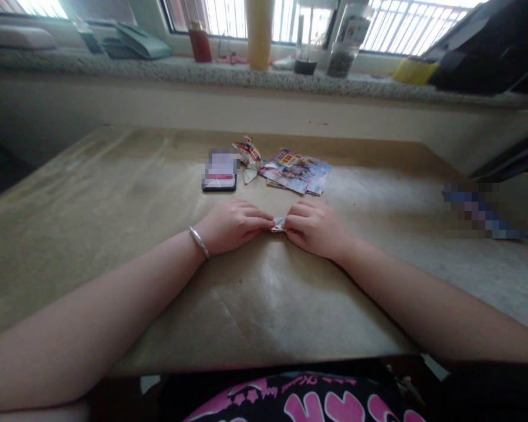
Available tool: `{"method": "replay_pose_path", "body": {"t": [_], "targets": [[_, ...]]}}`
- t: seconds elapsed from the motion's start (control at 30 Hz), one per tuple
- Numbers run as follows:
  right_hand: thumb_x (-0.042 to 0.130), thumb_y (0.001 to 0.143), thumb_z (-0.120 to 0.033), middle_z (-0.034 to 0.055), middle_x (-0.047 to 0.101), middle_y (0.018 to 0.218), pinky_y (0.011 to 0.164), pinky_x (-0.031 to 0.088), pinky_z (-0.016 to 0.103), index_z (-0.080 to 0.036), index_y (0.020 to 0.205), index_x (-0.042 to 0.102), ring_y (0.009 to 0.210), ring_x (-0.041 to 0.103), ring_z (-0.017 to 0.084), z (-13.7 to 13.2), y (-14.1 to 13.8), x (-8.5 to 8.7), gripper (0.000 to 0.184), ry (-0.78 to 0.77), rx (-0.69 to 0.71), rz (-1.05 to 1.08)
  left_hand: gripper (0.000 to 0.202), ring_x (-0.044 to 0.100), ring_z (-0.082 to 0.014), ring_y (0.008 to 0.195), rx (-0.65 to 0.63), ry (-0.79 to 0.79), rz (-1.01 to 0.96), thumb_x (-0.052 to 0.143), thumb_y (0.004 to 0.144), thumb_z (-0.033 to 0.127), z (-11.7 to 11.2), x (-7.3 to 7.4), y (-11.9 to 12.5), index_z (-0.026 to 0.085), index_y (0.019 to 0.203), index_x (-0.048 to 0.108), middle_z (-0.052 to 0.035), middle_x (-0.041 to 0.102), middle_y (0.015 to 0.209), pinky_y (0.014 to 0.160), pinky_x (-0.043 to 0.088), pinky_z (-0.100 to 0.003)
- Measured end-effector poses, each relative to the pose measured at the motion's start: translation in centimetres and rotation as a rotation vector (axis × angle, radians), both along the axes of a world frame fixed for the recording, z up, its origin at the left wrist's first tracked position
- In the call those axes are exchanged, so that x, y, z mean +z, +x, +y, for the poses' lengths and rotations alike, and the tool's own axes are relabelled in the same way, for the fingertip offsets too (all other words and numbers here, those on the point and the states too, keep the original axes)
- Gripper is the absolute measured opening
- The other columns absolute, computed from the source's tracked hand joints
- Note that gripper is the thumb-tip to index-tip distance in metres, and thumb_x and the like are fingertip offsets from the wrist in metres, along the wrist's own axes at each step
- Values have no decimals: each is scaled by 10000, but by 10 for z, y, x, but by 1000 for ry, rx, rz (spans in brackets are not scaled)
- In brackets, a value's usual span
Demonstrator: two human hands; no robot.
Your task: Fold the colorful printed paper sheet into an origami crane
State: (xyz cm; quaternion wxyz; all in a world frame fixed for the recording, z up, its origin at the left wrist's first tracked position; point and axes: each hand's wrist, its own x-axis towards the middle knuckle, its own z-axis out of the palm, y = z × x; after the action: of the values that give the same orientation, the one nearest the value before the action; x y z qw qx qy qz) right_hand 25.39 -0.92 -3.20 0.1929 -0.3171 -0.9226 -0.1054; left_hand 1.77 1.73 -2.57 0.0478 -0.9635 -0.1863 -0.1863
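Between my two hands, low on the table, is a small folded piece of printed paper (278, 224). My left hand (234, 225), with a silver bangle (199, 242) on its wrist, pinches the paper's left end. At the other end, the curled fingers of my right hand (313, 227) grip it, and they hide part of it. Only a short whitish strip with a bit of red shows in the gap. Just beyond my hands lie a folded paper figure (250, 155) in red, white and yellow and several colourful printed sheets (297, 171).
A phone (220, 171) lies beyond my left hand. A blurred bluish strip (484, 212) is at the table's right side. Along the stone windowsill (167, 69) stand a red jar (200, 44), a tall yellow container (259, 35), clear containers and a dark bag (484, 53).
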Motion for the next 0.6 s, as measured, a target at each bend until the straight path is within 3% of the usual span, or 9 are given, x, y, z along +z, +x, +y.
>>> {"method": "replay_pose_path", "body": {"t": [0.23, 0.6], "targets": [[520, 866, -201, 60, 667, 965, 761, 409, 316, -212, 878, 645, 850, 565, 183, 3, 5, -3, 126, -113, 89, 112, 278, 638, -164, 987, -16, -129, 11, 471, 922, 202, 0, 2, 0, 235, 1106, 678, -41, 702, 1107, 870, 512, -303], [578, 807, -220, 71, 697, 953, 794, 464, 334, -193, 910, 681, 879, 610, 199, 0, 6, 3, 148, -230, 106, 131, 228, 634, -165, 956, 4, 27, 61, 487, 945, 294, -5, 5, 4, 276, 1050, 688, -8, 717, 1052, 897, 445, -322]]}}
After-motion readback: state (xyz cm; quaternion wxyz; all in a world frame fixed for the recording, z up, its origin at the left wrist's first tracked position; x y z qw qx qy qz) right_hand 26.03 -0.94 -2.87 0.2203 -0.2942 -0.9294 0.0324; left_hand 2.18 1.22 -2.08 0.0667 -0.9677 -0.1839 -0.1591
